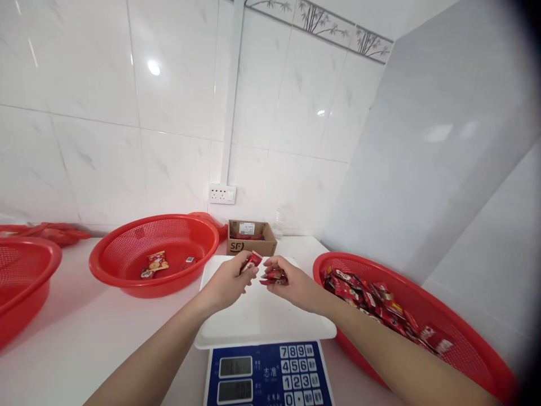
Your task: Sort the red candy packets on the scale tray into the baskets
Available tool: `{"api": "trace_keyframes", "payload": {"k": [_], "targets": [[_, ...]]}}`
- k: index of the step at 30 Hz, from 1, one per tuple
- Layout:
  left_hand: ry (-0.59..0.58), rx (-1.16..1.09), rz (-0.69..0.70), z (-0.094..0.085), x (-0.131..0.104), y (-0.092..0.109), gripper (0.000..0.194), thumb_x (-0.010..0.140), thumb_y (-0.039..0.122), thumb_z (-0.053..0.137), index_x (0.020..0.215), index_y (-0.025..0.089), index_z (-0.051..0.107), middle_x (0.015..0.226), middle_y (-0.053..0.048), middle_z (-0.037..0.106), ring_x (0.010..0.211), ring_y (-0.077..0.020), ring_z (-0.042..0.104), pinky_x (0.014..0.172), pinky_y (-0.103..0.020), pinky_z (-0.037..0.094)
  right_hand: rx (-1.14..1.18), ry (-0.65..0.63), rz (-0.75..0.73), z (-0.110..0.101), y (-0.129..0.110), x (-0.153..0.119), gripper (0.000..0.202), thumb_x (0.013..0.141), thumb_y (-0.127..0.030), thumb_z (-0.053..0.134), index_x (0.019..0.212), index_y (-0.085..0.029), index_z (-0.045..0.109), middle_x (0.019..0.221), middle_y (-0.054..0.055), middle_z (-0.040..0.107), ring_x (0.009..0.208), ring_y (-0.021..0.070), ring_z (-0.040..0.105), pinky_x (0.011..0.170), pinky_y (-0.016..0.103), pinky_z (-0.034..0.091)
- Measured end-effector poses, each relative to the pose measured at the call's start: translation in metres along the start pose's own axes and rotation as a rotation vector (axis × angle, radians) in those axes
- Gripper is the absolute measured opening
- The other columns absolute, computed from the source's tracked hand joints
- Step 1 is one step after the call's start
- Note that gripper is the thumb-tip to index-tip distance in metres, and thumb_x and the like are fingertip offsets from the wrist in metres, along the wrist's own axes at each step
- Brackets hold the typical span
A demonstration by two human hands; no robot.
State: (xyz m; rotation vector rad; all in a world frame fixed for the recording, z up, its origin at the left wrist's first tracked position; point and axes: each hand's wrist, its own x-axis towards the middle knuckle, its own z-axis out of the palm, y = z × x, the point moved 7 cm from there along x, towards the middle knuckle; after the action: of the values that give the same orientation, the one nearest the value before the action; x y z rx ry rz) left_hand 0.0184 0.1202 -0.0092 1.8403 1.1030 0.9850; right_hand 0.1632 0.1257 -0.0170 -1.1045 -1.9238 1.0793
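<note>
Above the white pan of a scale, my left hand is closed on a small red packet. Close to its right, my right hand has its fingers wrapped round several red packets. A small gap separates the two hands. Below the pan is the scale's blue panel, with number keys and displays too faint to read. At the right, a red basket holds many red packets, partly behind my right forearm.
Left of the scale stands a red basket with a few packets. Another red basket is at the far left. A cardboard box and a clear bottle stand by the tiled wall.
</note>
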Motion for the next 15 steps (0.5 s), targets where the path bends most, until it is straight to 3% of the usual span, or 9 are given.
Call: {"api": "trace_keyframes", "payload": {"k": [6,10,15], "targets": [[-0.032,-0.092,0.001,0.0,0.007,-0.007,0.017,0.092,0.038,0.045,0.093,0.022,0.049,0.085,-0.001,0.059,0.076,-0.0163,0.058,0.057,-0.026,0.05,0.052,0.011,-0.045,0.006,-0.011,0.018,0.018,0.088,-0.034,0.055,0.102,-0.023,0.05,0.085,0.001,0.061,0.078,0.016,0.061,0.058,0.029,0.053],[-0.056,-0.162,-0.008,-0.002,0.006,-0.01,0.02,0.093,0.041,0.045,0.095,0.021,0.049,0.084,-0.001,0.058,0.07,-0.0141,0.058,0.053,-0.024,0.048,0.062,-0.028,-0.085,0.018,-0.02,0.023,0.021,0.09,-0.03,0.054,0.11,-0.025,0.051,0.089,0.001,0.064,0.078,0.0155,0.061,0.058,0.027,0.053],[-0.118,-0.213,-0.074,-0.001,0.006,-0.019,0.021,0.089,0.037,0.053,0.1,0.02,0.052,0.077,0.001,0.059,0.066,-0.014,0.057,0.049,-0.023,0.046,0.061,-0.069,-0.076,0.033,-0.013,0.017,0.029,0.094,-0.027,0.05,0.123,-0.026,0.048,0.091,0.002,0.066,0.082,0.0162,0.063,0.06,0.026,0.051]]}}
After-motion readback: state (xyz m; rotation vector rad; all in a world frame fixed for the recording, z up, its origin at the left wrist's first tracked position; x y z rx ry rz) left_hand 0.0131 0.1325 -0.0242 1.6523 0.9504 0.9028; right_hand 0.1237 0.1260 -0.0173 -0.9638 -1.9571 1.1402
